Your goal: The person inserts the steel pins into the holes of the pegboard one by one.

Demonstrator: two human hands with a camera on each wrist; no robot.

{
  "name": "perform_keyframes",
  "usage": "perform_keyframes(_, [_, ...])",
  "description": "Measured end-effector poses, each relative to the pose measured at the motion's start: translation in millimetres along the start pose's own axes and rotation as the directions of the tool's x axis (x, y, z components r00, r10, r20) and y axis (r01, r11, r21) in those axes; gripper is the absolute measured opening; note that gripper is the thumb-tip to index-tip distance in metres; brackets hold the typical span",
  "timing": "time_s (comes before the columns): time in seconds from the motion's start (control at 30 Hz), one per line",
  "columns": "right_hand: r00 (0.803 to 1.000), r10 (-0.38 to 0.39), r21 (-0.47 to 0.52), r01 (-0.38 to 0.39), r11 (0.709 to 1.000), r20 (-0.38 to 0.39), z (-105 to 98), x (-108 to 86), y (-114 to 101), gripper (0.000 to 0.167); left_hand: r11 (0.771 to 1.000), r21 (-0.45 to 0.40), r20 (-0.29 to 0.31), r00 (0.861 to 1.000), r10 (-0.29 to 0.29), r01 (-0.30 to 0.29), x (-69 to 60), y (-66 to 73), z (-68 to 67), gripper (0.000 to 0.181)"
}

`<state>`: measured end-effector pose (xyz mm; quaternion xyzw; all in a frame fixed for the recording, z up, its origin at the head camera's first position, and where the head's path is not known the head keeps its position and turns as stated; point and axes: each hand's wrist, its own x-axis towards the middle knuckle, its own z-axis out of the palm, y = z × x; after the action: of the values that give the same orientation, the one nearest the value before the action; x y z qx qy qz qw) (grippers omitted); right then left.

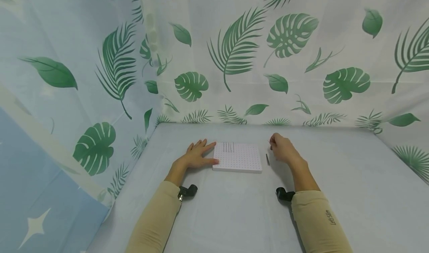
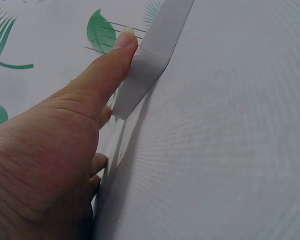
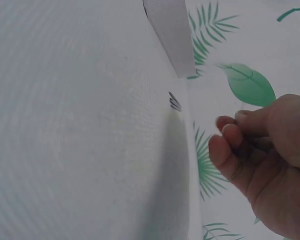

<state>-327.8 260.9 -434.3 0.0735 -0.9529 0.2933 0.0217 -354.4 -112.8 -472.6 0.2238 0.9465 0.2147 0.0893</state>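
Note:
A white board (image 1: 238, 158) with a grid of small holes lies on the table. Several thin dark pins (image 1: 229, 147) stand in its far left part. Spread along the board's left side, my left hand (image 1: 197, 155) presses the thumb on the near left corner and touches the far left edge with the index finger. To the right of the board, my right hand (image 1: 283, 148) is raised, its thumb and index finger pinched together on what looks like a thin pin, barely visible. Below it, a few loose metal pins (image 3: 175, 102) lie bunched on the table.
A pale cloth covers the table (image 1: 234, 212). Behind it hangs a white curtain (image 1: 241, 96) printed with green leaves, and another curtain (image 1: 83, 107) closes the left side. Black wrist cameras (image 1: 285, 194) sit on both forearms.

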Motion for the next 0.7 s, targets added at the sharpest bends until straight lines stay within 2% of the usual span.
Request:
perform_keyframes(0.1, [0.998,-0.013,0.044,0.016,0.999,-0.065,1.1,2.1,1.3,0.028,1.000,-0.004,0.000,1.000,0.004,-0.004,0.0,-0.5,0.4,0.095])
perform_keyframes(0.2, [0.992,-0.027,0.043,0.032,0.999,-0.126,2.0,3.3,1.0,0.029,1.000,-0.007,-0.001,1.000,0.005,-0.005,-0.1,-0.6,0.2,0.096])
perform_keyframes(0.4, [0.984,-0.035,0.073,0.048,0.996,-0.177,3.3,3.7,-2.9,0.020,1.000,0.000,0.001,1.000,0.004,-0.004,0.2,-0.3,0.8,0.096])
perform_keyframes(0.7, [0.956,-0.088,0.037,0.103,0.994,-0.279,7.8,4.7,-15.1,0.006,1.000,-0.004,0.003,1.000,0.001,-0.001,-0.6,1.5,-0.9,0.095])
